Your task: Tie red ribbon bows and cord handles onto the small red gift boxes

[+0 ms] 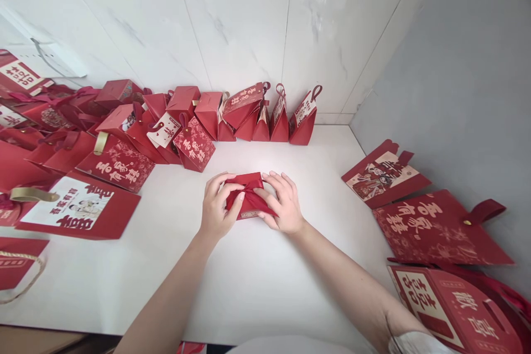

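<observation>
In the middle of the white table, a small red gift box (254, 178) sits between my two hands, with a dark red ribbon (250, 194) gathered across its top. My left hand (219, 203) is closed around the box's left side, its thumb and index finger on the ribbon near the centre. From the right, my right hand (282, 202) grips the ribbon, fingers curled over that side of the box. Part of a pale printed panel (249, 214) shows on the near side. My fingers cover much of the ribbon's middle, so any knot is hidden.
Many red gift boxes (194, 144) crowd the table's left side and run along the tiled wall (232, 22). At right, flat printed boxes (435, 227) and a handled one (464, 304) lie by a grey panel (468, 94). A rope-handled box (20, 268) lies front left.
</observation>
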`<state>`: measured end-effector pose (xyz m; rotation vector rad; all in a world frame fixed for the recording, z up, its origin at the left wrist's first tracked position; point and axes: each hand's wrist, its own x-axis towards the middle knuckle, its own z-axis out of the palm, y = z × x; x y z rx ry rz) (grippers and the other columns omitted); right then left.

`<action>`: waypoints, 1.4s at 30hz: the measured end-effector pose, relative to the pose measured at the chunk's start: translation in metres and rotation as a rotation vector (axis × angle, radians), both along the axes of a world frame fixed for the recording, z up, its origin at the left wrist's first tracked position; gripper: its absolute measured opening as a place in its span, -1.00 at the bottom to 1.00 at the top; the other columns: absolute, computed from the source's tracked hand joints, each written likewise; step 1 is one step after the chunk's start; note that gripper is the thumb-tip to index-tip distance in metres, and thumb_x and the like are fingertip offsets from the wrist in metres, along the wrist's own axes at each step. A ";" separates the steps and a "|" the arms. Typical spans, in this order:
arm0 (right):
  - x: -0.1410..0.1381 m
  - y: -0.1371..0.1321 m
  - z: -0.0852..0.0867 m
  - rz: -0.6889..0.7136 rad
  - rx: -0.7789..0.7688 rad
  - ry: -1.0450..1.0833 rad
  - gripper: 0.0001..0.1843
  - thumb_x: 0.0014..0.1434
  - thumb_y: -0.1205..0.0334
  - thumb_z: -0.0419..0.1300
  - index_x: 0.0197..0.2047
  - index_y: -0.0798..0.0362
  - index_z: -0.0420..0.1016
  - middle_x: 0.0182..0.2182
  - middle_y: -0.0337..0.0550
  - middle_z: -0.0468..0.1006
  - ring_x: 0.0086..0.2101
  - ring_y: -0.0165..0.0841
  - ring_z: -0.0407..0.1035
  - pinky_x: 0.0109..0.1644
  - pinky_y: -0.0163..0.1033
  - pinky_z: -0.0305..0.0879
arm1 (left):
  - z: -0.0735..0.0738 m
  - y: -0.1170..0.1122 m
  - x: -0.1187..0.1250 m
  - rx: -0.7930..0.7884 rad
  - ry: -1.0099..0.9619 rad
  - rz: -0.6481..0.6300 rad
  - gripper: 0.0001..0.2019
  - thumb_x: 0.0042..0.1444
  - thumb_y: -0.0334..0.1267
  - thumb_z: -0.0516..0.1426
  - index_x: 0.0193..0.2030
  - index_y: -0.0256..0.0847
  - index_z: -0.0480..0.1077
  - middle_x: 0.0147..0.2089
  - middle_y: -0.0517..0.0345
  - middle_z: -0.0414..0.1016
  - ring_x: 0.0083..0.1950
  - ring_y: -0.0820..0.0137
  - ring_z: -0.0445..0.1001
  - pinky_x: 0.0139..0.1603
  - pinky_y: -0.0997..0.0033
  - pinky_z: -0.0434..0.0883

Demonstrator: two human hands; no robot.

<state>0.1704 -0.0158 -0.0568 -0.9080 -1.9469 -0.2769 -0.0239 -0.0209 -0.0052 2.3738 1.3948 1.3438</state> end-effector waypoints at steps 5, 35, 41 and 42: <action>-0.002 0.001 -0.003 -0.060 -0.077 0.008 -0.43 0.30 -0.13 -0.11 0.22 -0.02 0.30 0.28 0.03 0.22 0.27 -0.05 0.10 0.33 0.16 -0.03 | 0.000 -0.001 0.000 -0.022 0.022 -0.020 -0.89 0.18 -0.33 0.14 -0.17 -0.13 0.48 0.08 0.06 0.39 0.17 0.24 0.31 0.22 0.13 0.29; 0.006 0.014 -0.011 0.518 -0.762 0.330 0.28 0.03 -0.17 0.32 0.44 -0.07 -0.58 0.38 0.14 -0.04 0.34 -0.06 -0.05 0.31 0.16 0.09 | 0.000 0.015 -0.029 -0.357 -0.348 -0.087 -0.71 0.09 -0.18 0.24 -0.05 -0.16 0.39 -0.17 0.08 0.48 -0.09 0.31 0.47 0.13 0.19 0.36; 0.006 0.015 -0.013 0.513 -0.764 0.322 0.28 0.00 -0.13 0.37 0.45 -0.09 -0.49 0.33 0.13 0.07 0.31 -0.05 0.03 0.30 0.15 0.12 | 0.001 0.015 -0.029 -0.299 -0.370 0.005 -0.80 0.07 -0.15 0.24 -0.20 -0.18 0.45 -0.26 0.13 0.49 -0.22 0.36 0.48 0.00 0.26 0.42; 0.005 0.015 -0.013 0.510 -0.767 0.327 0.28 -0.01 -0.13 0.37 0.45 -0.09 -0.47 0.32 0.13 0.08 0.30 -0.05 0.04 0.30 0.15 0.12 | 0.001 0.015 -0.028 -0.286 -0.376 0.027 -0.82 0.07 -0.15 0.25 -0.23 -0.18 0.46 -0.27 0.14 0.49 -0.22 0.37 0.48 -0.02 0.28 0.42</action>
